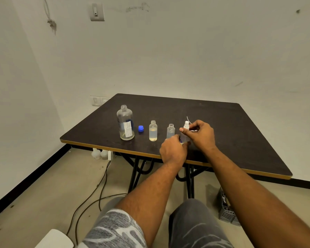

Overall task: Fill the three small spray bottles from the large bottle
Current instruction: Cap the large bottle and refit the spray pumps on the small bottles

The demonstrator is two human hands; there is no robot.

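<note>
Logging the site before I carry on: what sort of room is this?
Probably a bare spare room, not a lab: a folding table against plain scuffed walls, loose cables across the floor.

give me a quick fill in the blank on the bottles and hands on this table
1. The loose cap beside the large bottle is ____ in colour.
2. The number of small bottles standing open with no spray top is ____.
3. The left hand and right hand are both on the third small bottle, which has a ____ spray top.

Missing words: blue; two; white
</note>
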